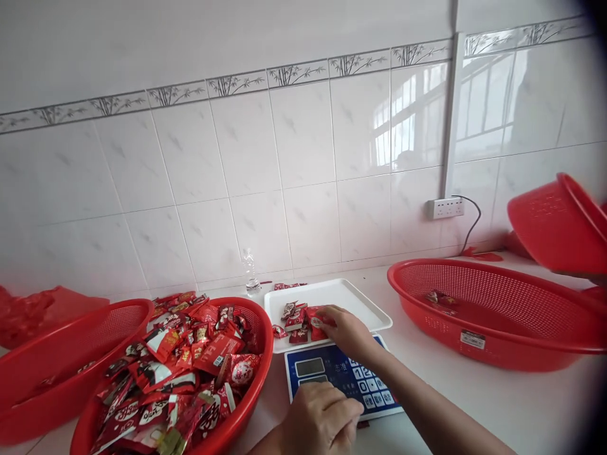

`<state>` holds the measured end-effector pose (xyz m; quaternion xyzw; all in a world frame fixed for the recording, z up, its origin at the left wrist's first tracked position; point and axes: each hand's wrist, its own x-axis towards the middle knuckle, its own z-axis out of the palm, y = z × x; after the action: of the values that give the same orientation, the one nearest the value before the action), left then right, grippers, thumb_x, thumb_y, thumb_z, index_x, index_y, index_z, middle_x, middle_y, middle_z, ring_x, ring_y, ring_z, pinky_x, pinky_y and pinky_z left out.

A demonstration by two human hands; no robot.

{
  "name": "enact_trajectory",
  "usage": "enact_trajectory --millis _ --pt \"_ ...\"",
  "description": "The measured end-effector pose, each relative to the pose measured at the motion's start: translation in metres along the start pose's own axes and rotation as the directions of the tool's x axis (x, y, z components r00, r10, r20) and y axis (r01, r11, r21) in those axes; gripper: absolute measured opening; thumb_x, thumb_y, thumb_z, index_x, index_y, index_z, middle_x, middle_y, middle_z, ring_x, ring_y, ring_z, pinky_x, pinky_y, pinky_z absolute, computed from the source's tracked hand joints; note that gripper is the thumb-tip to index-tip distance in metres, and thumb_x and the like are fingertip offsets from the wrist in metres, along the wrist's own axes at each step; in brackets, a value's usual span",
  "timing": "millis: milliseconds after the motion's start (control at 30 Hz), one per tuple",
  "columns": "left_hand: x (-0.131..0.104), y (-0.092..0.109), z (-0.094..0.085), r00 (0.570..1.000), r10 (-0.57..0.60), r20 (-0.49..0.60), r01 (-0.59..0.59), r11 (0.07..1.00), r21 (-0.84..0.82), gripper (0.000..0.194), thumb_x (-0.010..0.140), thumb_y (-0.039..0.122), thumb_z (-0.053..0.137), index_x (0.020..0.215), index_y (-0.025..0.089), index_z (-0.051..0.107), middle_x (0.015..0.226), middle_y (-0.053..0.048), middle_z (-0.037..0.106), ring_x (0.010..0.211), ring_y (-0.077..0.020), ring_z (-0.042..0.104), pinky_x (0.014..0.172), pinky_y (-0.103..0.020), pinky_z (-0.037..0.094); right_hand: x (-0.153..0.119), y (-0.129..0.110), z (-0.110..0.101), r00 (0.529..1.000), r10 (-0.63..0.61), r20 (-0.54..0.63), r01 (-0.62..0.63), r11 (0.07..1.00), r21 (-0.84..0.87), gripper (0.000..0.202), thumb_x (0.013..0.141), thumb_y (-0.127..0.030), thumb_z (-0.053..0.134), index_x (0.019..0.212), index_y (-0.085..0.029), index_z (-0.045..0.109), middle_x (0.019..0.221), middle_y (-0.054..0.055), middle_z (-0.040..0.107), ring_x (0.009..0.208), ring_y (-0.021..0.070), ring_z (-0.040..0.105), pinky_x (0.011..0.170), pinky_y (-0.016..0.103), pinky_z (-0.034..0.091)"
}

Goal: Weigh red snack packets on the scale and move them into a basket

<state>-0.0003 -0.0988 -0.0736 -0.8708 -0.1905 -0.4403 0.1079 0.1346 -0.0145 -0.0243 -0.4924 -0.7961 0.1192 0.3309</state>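
A blue-and-white digital scale (336, 360) with a white tray (351, 300) on top stands on the table. Several small red and brown snack packets (298, 319) lie on the tray's left side. My right hand (348, 328) reaches over the tray, its fingers closed on a red snack packet (315, 323). Curled in front of the scale's display and keys is my left hand (325, 414); anything inside it is hidden. Close by on the left, a red basket (262, 366) is heaped with wrapped snack packets.
A long red basket (502, 347) with a few packets stands on the right. Above it a person's hand, partly visible, holds a tilted red basket (552, 224). Another red basket (28, 354) is far left. A clear bottle (252, 278) stands by the wall, below a power socket (446, 208).
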Motion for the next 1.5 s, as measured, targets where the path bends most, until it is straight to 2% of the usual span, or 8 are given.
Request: enact_trajectory --millis 133,267,600,800,1000,1233,1367,1500 --pt "-0.012 -0.003 0.009 0.985 -0.174 0.017 0.174 0.967 -0.185 0.015 0.076 0.014 0.048 0.08 0.017 0.062 0.056 -0.001 0.061 0.049 -0.0105 0.053 0.05 -0.02 0.043 0.011 0.005 -0.009 0.998 0.058 0.015 -0.059 0.996 0.065 0.029 0.081 -0.028 0.044 0.103 -0.022 0.06 0.11 0.005 0.063 0.1 0.0197 0.057 0.085 0.031 0.041" --pt "-0.017 -0.006 0.003 0.89 -0.411 0.198 0.456 0.81 -0.369 0.016 0.072 0.019 0.053 0.081 0.016 0.066 0.061 -0.003 0.061 0.051 -0.011 0.053 0.049 -0.019 0.043 0.016 0.0 -0.015 0.993 0.079 0.089 -0.084 0.995 0.057 0.034 0.078 -0.036 0.048 0.107 -0.022 0.06 0.109 0.006 0.064 0.098 0.0209 0.058 0.084 0.032 0.043" --pt "-0.012 -0.01 -0.01 0.812 -0.479 0.335 0.583 0.694 -0.423 0.017 0.075 0.028 0.055 0.082 0.018 0.068 0.067 -0.005 0.06 0.059 -0.0143 0.052 0.057 -0.025 0.042 0.037 -0.012 -0.011 0.999 0.054 0.008 -0.054 0.997 0.06 0.02 0.073 -0.016 0.052 0.09 -0.02 0.061 0.085 0.004 0.067 0.073 0.0154 0.061 0.063 0.027 0.048" --pt "-0.007 -0.017 -0.012 0.587 -0.616 0.524 0.687 0.037 -0.726 0.057 0.075 0.061 0.052 0.11 0.016 0.051 0.077 -0.004 0.053 0.062 -0.0132 0.054 0.046 -0.021 0.044 0.021 -0.037 -0.043 0.994 -0.016 0.107 -0.017 0.955 0.296 0.016 0.075 -0.023 0.054 0.091 -0.018 0.057 0.082 0.002 0.066 0.071 0.0128 0.06 0.061 0.024 0.047" --pt "-0.006 -0.019 -0.015 0.626 -0.452 0.636 0.557 -0.312 -0.77 0.059 0.067 0.051 0.068 0.109 0.014 0.049 0.083 -0.006 0.056 0.065 -0.0142 0.059 0.042 -0.018 0.046 -0.019 -0.071 -0.047 0.893 -0.142 0.426 0.059 0.978 0.202 0.016 0.069 -0.013 0.055 0.08 -0.021 0.063 0.078 -0.002 0.065 0.07 0.0117 0.059 0.06 0.022 0.045" --pt "-0.007 -0.02 -0.02 0.563 -0.376 0.736 0.663 -0.325 -0.674 0.062 0.059 0.035 0.078 0.111 0.016 0.051 0.087 -0.006 0.059 0.065 -0.0149 0.06 0.046 -0.023 0.048 0.026 -0.104 -0.033 0.942 -0.213 0.261 0.043 0.845 0.534 0.037 0.082 -0.026 0.049 0.119 -0.024 0.046 0.12 0.005 0.057 0.096 0.014 0.059 0.074 0.027 0.05" --pt "-0.009 -0.02 -0.019 0.545 -0.321 0.774 0.742 -0.244 -0.624 0.058 0.06 0.036 0.077 0.109 0.016 0.053 0.09 -0.007 0.059 0.07 -0.0155 0.06 0.051 -0.025 0.049 0.046 -0.091 -0.01 0.942 -0.265 0.206 0.239 0.96 0.146 0.038 0.076 -0.021 0.054 0.115 -0.023 0.055 0.119 0.006 0.057 0.107 0.0193 0.052 0.088 0.034 0.044" --pt "-0.008 -0.019 -0.015 0.551 -0.337 0.764 0.769 -0.152 -0.621 0.059 0.059 0.041 0.076 0.108 0.016 0.053 0.087 -0.005 0.059 0.067 -0.0134 0.059 0.055 -0.025 0.047 0.041 -0.07 0.019 0.879 -0.303 0.367 0.355 0.932 -0.08 0.03 0.075 -0.035 0.058 0.102 -0.022 0.063 0.105 0.007 0.062 0.111 0.0258 0.047 0.093 0.045 0.037"
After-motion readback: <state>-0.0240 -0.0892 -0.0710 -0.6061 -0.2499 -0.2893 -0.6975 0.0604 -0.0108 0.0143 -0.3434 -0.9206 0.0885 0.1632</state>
